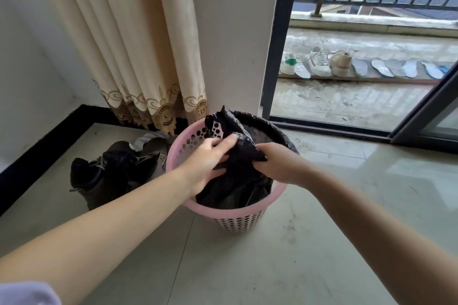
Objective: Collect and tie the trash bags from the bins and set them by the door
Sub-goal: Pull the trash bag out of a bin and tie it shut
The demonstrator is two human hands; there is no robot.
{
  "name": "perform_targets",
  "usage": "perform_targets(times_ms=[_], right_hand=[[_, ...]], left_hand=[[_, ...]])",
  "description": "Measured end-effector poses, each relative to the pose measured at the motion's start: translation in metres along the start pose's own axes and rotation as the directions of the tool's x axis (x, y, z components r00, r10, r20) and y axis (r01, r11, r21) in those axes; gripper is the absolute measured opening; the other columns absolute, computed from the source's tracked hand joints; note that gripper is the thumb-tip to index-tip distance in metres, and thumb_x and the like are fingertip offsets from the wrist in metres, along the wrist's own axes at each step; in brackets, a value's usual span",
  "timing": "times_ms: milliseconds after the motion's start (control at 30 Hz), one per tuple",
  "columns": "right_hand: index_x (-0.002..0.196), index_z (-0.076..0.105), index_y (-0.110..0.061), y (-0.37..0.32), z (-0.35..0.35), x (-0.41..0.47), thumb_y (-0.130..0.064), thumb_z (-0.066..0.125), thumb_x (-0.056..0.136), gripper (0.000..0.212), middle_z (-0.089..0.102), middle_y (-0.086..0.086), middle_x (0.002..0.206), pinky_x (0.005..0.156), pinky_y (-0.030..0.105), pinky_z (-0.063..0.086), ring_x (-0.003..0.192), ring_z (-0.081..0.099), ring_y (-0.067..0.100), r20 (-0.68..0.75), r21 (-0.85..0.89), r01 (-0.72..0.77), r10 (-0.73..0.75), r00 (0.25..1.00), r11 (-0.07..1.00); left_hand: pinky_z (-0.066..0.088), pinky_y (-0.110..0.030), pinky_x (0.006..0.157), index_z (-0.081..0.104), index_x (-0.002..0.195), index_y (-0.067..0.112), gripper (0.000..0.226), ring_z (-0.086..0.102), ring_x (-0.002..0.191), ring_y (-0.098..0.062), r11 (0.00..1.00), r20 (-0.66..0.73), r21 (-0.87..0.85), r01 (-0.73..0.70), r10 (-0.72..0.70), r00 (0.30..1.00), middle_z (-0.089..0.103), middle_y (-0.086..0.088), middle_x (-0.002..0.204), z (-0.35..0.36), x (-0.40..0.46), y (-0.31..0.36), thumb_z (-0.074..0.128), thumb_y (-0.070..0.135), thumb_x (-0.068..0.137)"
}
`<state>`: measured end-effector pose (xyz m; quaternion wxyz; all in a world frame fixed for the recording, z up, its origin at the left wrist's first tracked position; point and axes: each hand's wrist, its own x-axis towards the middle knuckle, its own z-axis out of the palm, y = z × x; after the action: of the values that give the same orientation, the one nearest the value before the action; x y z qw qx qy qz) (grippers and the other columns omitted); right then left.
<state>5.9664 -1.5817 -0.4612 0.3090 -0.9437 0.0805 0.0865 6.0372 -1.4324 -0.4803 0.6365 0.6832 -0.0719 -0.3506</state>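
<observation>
A: Nearest, at centre frame, the left hand and right hand each clench gathered black trash bag plastic.

B: The bag sits in the pink bin, untied; its far rim probably remains hooked. Tying and carrying remain.

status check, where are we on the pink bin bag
Left hand and right hand both grip gathered top of black trash bag. Bag still inside pink bin, far edge still over rim, not tied. Dark boots left of bin, not blocking.

Bag contents hidden inside bin
</observation>
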Motion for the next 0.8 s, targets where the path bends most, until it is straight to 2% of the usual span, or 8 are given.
perform_targets(times_ms=[167,267,367,467,567,633,700,800], right_hand=[[0.102,0.061,0.006,0.003,-0.005,0.000,-0.002,0.057,0.087,0.017,0.067,0.019,0.101,0.091,0.041,0.054,0.096,0.067,0.026,0.242,0.613,-0.243,0.115,0.964,0.751],[0.085,0.070,-0.012,0.013,-0.024,-0.011,-0.007,0.056,0.092,0.016,0.072,0.010,0.100,0.091,0.036,0.055,0.102,0.068,0.024,0.423,0.610,-0.260,-0.030,0.906,0.748],[0.105,0.067,-0.008,0.033,-0.039,-0.004,-0.016,0.057,0.092,0.019,0.074,0.008,0.093,0.080,0.029,0.058,0.087,0.072,0.019,0.215,0.525,-0.190,0.086,0.973,0.830],[0.121,0.057,-0.002,0.077,-0.032,0.008,-0.018,0.054,0.093,0.032,0.065,0.014,0.100,0.083,0.041,0.055,0.094,0.065,0.024,-0.119,0.490,-0.283,0.385,0.915,0.824],[0.134,0.040,-0.007,0.119,0.004,-0.001,-0.038,0.046,0.096,0.049,0.049,0.021,0.126,0.073,0.046,0.056,0.118,0.053,0.036,0.243,0.575,-0.557,0.525,0.816,0.600],[0.130,0.043,-0.008,0.133,0.029,-0.006,-0.046,0.039,0.097,0.051,0.051,0.024,0.128,0.066,0.040,0.058,0.108,0.060,0.035,0.540,0.637,-0.661,0.382,0.750,0.397],[0.100,0.061,-0.008,0.132,0.042,-0.009,-0.040,0.042,0.097,0.038,0.068,0.013,0.097,0.054,0.025,0.054,0.074,0.067,0.019,0.616,0.668,-0.670,0.265,0.742,0.323],[0.069,0.053,-0.016,0.121,0.045,-0.005,-0.019,0.043,0.096,0.029,0.053,-0.002,0.063,0.034,0.009,0.032,0.045,0.043,0.003,0.590,0.709,-0.636,0.237,0.772,0.305]], left_hand=[[0.037,-0.011,0.093,0.019,0.145,0.030,0.088,0.046,0.120,-0.004,0.616,0.388,0.702,-0.358,0.091,0.917,0.046,0.013,0.132,0.014,-0.008,-0.007,0.073,0.032,0.076],[0.047,-0.029,0.091,0.045,0.125,0.018,0.048,0.059,0.108,-0.016,0.468,0.338,0.783,-0.409,0.232,0.912,0.062,0.003,0.118,0.003,-0.001,-0.019,0.067,0.023,0.083],[0.051,-0.044,0.082,0.059,0.091,0.009,0.004,0.065,0.090,-0.020,0.507,0.245,0.750,-0.426,0.386,0.890,0.070,-0.006,0.094,-0.009,0.008,-0.030,0.060,0.008,0.087],[0.051,-0.036,0.085,0.065,0.095,0.007,0.011,0.066,0.094,-0.014,0.599,0.170,0.686,-0.413,0.420,0.891,0.072,-0.003,0.097,-0.013,0.013,-0.032,0.062,0.004,0.085],[0.050,-0.023,0.083,0.067,0.095,0.007,0.012,0.066,0.094,-0.011,0.635,0.141,0.654,-0.413,0.434,0.890,0.073,-0.002,0.096,-0.011,0.011,-0.033,0.064,0.006,0.084],[0.047,-0.017,0.077,0.067,0.091,0.006,0.008,0.066,0.091,-0.012,0.630,0.125,0.662,-0.407,0.443,0.888,0.073,-0.003,0.093,-0.009,0.010,-0.034,0.064,0.006,0.084],[0.044,-0.010,0.070,0.066,0.088,0.007,0.005,0.065,0.087,-0.013,0.625,0.117,0.667,-0.406,0.450,0.885,0.072,-0.004,0.090,-0.007,0.010,-0.034,0.062,0.006,0.085],[0.045,-0.016,0.071,0.064,0.087,0.001,0.006,0.064,0.087,-0.019,0.631,0.114,0.669,-0.393,0.435,0.893,0.071,-0.009,0.090,-0.005,0.010,-0.034,0.059,0.005,0.087]])
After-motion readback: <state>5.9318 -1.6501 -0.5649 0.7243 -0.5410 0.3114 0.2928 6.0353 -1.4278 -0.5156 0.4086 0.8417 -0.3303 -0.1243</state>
